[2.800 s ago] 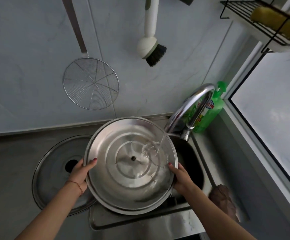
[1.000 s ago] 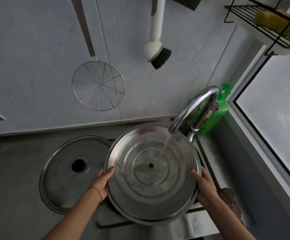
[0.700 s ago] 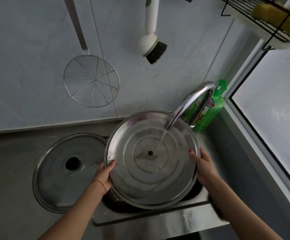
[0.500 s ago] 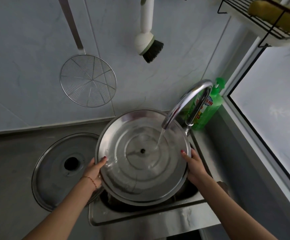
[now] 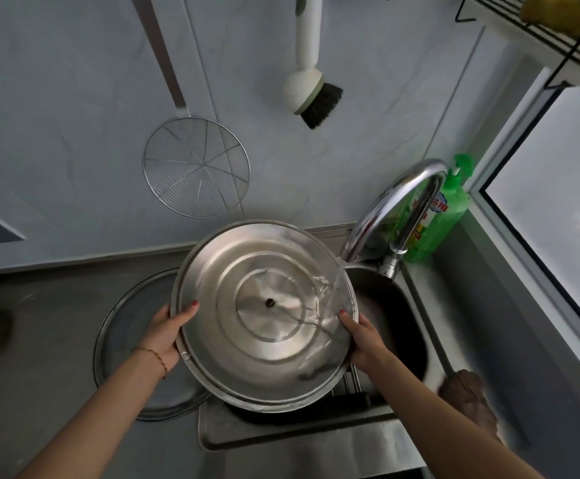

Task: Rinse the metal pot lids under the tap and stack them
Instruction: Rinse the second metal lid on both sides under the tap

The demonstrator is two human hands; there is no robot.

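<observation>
I hold a large round metal pot lid over the sink, its inner side facing me, tilted. My left hand grips its left rim and my right hand grips its right rim. Water from the curved chrome tap strikes the lid's right edge and runs across it. A second metal lid lies flat on the steel counter to the left, partly covered by the held lid.
The dark sink basin is below and right of the lid. A green detergent bottle stands behind the tap. A wire skimmer and a dish brush hang on the wall. A brown cloth lies at the sink's right edge.
I have shifted the held lid leftwards, so the water stream now lands near its right rim instead of close to the centre. Both hands keep their grip.
</observation>
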